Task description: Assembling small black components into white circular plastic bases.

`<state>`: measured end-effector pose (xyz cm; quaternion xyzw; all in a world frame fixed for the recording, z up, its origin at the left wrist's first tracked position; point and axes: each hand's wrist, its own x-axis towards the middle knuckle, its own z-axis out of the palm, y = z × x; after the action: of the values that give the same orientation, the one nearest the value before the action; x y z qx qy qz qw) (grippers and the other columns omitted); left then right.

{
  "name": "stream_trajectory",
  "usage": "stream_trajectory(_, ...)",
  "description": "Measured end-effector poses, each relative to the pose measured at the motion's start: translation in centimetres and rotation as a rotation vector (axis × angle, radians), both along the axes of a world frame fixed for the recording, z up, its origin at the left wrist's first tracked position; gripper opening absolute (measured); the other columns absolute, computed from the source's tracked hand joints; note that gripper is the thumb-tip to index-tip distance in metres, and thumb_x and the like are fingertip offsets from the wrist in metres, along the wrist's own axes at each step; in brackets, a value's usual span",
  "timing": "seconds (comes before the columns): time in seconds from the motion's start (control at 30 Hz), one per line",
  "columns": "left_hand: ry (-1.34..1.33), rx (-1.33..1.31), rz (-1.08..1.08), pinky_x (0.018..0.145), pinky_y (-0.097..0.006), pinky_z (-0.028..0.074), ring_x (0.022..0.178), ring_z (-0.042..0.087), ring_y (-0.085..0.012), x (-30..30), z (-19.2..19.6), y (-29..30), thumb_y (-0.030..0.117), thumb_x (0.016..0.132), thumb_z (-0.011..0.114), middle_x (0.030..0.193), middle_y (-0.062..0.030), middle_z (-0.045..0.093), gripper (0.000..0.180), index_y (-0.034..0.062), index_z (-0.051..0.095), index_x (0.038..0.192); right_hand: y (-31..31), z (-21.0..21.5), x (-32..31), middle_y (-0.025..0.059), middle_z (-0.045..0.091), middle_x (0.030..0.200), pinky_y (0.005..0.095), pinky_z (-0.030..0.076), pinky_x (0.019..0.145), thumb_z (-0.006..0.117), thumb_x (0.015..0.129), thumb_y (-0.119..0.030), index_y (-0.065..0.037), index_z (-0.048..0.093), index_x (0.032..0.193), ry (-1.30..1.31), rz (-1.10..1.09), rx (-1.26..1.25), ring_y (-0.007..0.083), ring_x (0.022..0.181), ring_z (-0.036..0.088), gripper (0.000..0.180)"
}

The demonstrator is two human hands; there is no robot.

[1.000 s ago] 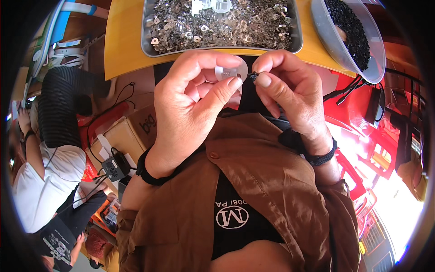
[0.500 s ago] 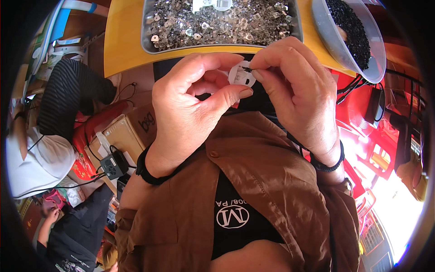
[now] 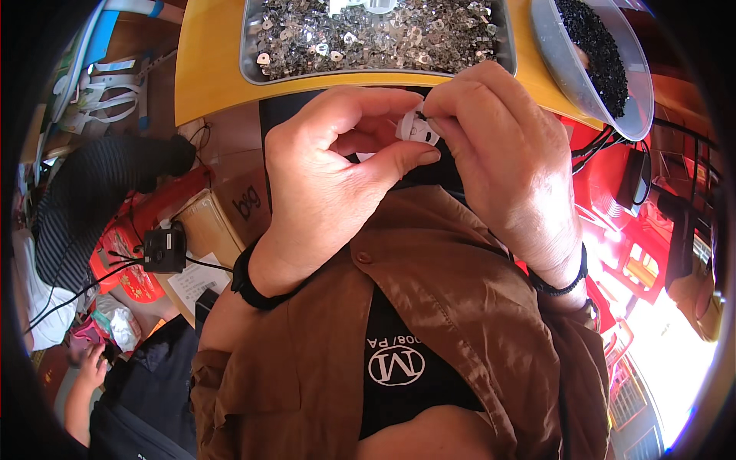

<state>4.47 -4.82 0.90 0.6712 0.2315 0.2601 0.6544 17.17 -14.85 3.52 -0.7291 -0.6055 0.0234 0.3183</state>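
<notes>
My left hand (image 3: pixel 326 165) pinches a small round white plastic part (image 3: pixel 418 132) between thumb and fingers, above my lap and just short of the table edge. The part is tilted, with dark openings in its face. At its upper right, the fingertips of my right hand (image 3: pixel 498 146) are closed against a small black piece (image 3: pixel 420 115) that lies at the part's face. My right fingers partly hide this piece, so I cannot tell how far it sits in the part.
On the yellow table (image 3: pixel 211 73) stands a grey tray (image 3: pixel 249 61) full of small shiny metal pieces, with white parts on top. A clear plastic tub (image 3: pixel 548 54) of small black pieces is at the right. People sit at the left, near a cardboard box (image 3: pixel 207 218).
The white part has turned and tilted in my left fingers. My right fingertips have come in closer over it. At the left, a seated person has shifted.
</notes>
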Motion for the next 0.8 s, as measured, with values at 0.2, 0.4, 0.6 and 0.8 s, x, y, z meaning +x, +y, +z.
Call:
stream_trajectory(0.2, -0.002, -0.006, 0.019, 0.065, -0.022, 0.054, 0.071, 0.062, -0.0091, -0.1, -0.5, -0.1, -0.008, 0.065, 0.075, 0.082, -0.0061, 0.063, 0.030, -0.0040, 0.064, 0.092, 0.1, -0.3, 0.1, 0.0079, 0.056, 0.080, 0.0318, 0.047, 0.056, 0.061, 0.072, 0.005, -0.003, 0.057, 0.082, -0.023, 0.040, 0.012, 0.0253, 0.068, 0.060, 0.013)
stream_trajectory(0.4, -0.004, -0.039, -0.027, 0.057, -0.019, 0.052, 0.068, 0.062, -0.0082, 0.1, -0.4, 0.1, -0.004, 0.074, 0.070, 0.086, -0.0083, 0.064, 0.024, -0.0031, 0.061, 0.096, 0.2, -1.6, 0.3, 0.0077, 0.059, 0.078, 0.0282, 0.047, 0.052, 0.066, 0.069, 0.005, -0.003, 0.061, 0.080, -0.023, 0.038, 0.175, 0.0199, 0.062, 0.059, 0.015)
stream_trajectory(0.6, -0.009, -0.225, -0.061, 0.074, -0.031, 0.055, 0.085, 0.063, -0.0172, 0.5, -0.3, 0.3, 0.005, 0.088, 0.057, 0.098, -0.0120, 0.061, 0.020, -0.0032, 0.052, 0.106, -0.6, -3.3, 0.1, 0.0016, 0.062, 0.079, 0.0190, 0.046, 0.052, 0.069, 0.072, 0.001, -0.004, 0.062, 0.099, 0.796, -0.183, 0.198, 0.0050, 0.063, 0.056, 0.028)
stream_trajectory(0.8, -0.029, -0.192, -0.085, 0.076, -0.030, 0.055, 0.088, 0.061, -0.0167, 0.5, -0.2, 0.2, 0.002, 0.088, 0.056, 0.100, -0.0119, 0.059, 0.017, -0.0034, 0.053, 0.103, -0.2, -2.1, -0.1, 0.0080, 0.065, 0.079, 0.0188, 0.052, 0.056, 0.062, 0.080, 0.001, 0.003, 0.057, 0.094, 1.157, -0.135, 0.106, 0.0118, 0.071, 0.066, 0.014)
